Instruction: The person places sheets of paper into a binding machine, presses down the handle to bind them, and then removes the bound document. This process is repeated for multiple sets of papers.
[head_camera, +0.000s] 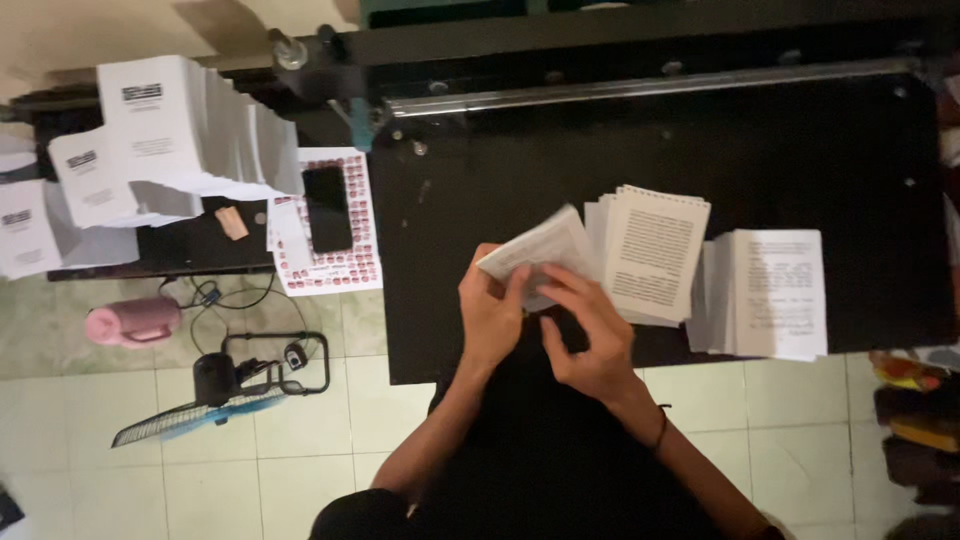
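Both my hands hold a thin bundle of printed pages (540, 250) just above the near edge of a black table (800, 160). My left hand (492, 312) grips its lower left side. My right hand (590, 330) pinches its lower edge, fingers bent over the paper. Just right of the bundle lies a fanned stack of printed sheets (650, 252). Further right sits a second pile of printed sheets (770, 292), near the table's front edge.
A metal rail (650, 88) runs along the table's far side. On a lower black surface to the left stand tall stacks of white booklets (170, 130), a black phone (326, 208) on a red-patterned sheet. A pink bottle (132, 322) and small fan (200, 405) sit on the tiled floor.
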